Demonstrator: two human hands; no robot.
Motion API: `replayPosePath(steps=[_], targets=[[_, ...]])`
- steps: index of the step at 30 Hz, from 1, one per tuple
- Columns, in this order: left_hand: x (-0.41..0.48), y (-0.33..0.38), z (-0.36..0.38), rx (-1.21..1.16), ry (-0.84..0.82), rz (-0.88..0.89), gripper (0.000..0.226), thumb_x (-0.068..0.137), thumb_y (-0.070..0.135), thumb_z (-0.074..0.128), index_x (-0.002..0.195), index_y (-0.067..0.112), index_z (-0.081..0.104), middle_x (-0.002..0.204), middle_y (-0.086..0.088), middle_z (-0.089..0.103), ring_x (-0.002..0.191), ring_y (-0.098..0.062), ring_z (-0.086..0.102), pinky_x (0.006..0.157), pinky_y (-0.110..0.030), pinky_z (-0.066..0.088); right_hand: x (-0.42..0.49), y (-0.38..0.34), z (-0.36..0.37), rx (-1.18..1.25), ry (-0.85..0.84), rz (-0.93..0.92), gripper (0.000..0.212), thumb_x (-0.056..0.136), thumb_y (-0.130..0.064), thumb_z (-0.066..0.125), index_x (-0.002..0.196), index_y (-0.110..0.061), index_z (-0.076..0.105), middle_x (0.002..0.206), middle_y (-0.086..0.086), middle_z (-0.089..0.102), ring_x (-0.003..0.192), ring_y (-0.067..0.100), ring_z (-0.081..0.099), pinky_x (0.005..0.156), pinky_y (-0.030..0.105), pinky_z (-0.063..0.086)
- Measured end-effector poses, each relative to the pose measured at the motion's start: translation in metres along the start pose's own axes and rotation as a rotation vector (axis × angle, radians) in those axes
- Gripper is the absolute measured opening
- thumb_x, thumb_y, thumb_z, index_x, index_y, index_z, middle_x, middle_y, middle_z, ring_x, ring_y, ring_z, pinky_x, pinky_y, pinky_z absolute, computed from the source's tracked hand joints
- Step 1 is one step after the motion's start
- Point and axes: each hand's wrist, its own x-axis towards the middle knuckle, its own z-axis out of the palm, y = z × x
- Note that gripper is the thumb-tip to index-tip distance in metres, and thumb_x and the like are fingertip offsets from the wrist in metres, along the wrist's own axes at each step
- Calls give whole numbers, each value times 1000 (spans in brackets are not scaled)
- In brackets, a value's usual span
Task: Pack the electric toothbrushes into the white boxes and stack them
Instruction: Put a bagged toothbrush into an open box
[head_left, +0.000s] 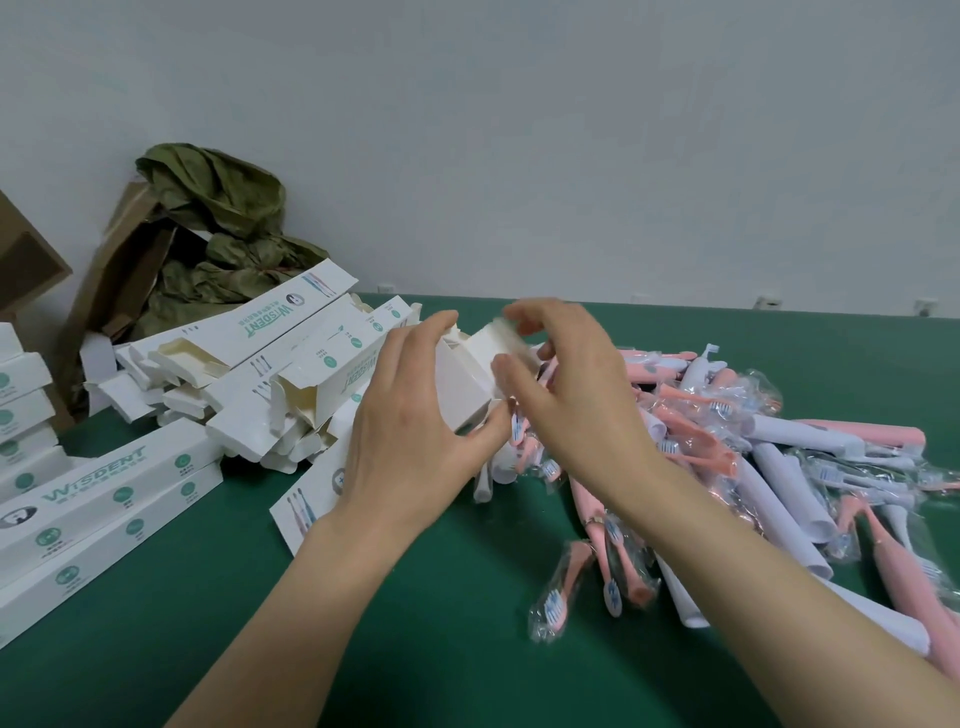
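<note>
Nearest: green table (415, 623), both forearms reaching out over it. A bagged pink brush head (563, 582) lies loose just under my right forearm.

Hands are close together, both on one white box (462, 384), held up off the table. Left hand (410, 441) grips its body, thumb on the near face and fingers wrapped over the far side. Right hand (571, 400) is at the box's far end, fingertips curled on the end flap (506, 332). That flap is blurred, so how far it is folded I cannot tell. Whether a brush is inside is also hidden.

Key relation: the box's long axis seems to run from near-left under my left palm out to far-right, so the end being worked points at the right hand. I judge the right hand does the tucking while the left only steadies. A printed box end shows below my left wrist; same box or another, unclear.

Right of the hands: the toothbrush pile (779, 452), pink and white handles in clear wrap, touching and crossing one another, nearer my right hand.

Left, near: closed boxes (104, 499) stacked flat, well apart from the hands, on the left hand's side.

Farther left: a heap of open boxes (260, 374). Behind it a brown carton (124, 270) with a green bag (223, 218), against the wall.
</note>
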Motion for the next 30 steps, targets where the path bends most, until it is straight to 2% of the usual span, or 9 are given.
replayPosePath(steps=[2, 8, 11, 15, 18, 20, 24, 27, 30], targets=[[-1, 1, 0, -27, -4, 33, 69, 70, 47, 63, 127, 12, 47, 112, 7, 46, 99, 8, 35, 86, 6, 21, 1, 2, -2, 77, -3, 146, 32, 90, -23, 58, 121, -17, 56, 108, -6, 59, 95, 9, 54, 80, 21, 42], [-4, -4, 2, -119, -182, 73, 101, 57, 36, 86, 138, 38, 24, 113, 24, 36, 109, 8, 33, 92, 3, 20, 6, -2, -9, 465, -2, 250, 17, 88, -9, 59, 77, -12, 73, 69, 2, 72, 64, 8, 62, 63, 22, 50], [-3, -2, 0, -191, -88, 74, 76, 63, 37, 79, 126, 33, 37, 109, 25, 43, 102, 16, 37, 89, 0, 26, 4, -4, -10, 522, 13, 244, 19, 88, -10, 59, 79, -15, 75, 74, 2, 73, 67, 12, 64, 66, 25, 52], [-3, 6, -2, -251, 26, 99, 43, 72, 35, 65, 106, 13, 51, 99, 5, 53, 94, -4, 48, 84, -9, 36, 0, -12, -5, 539, 62, 177, 20, 88, -20, 60, 76, -13, 74, 73, 10, 69, 62, 15, 57, 57, 25, 46], [-2, 9, -5, -306, 63, 51, 33, 71, 30, 57, 99, 15, 49, 96, 9, 54, 93, -6, 50, 83, -13, 39, -5, -14, 1, 576, 30, 122, 52, 87, -41, 48, 81, 9, 62, 79, 30, 59, 72, 41, 55, 67, 48, 50], [-1, 10, -6, -301, 95, 17, 30, 71, 30, 55, 98, 17, 48, 93, 6, 54, 90, -9, 50, 81, -14, 40, -11, -20, 7, 552, 4, 60, 42, 89, -37, 44, 84, 0, 64, 83, 28, 59, 81, 42, 55, 75, 55, 48], [0, 8, -2, -268, 119, 18, 43, 72, 34, 60, 106, 14, 45, 101, 3, 48, 93, -11, 46, 83, -9, 35, -18, -24, 16, 429, 35, -26, 26, 96, -21, 42, 100, -26, 67, 79, -5, 65, 73, 6, 57, 68, 23, 47], [-2, -1, 2, -126, -8, 9, 77, 60, 30, 76, 120, 3, 37, 117, 0, 31, 107, -17, 36, 92, -16, 31, -12, -10, 15, 360, 61, 55, 26, 98, -13, 40, 78, -17, 57, 57, -1, 43, 56, 11, 36, 55, 31, 32], [-1, -10, 7, 16, -118, -48, 69, 62, 35, 75, 120, 15, 44, 112, 8, 36, 106, -10, 34, 85, -20, 29, -6, 3, 13, 358, 66, 115, 29, 98, -11, 38, 68, -13, 42, 56, -1, 33, 55, 10, 27, 52, 27, 23]])
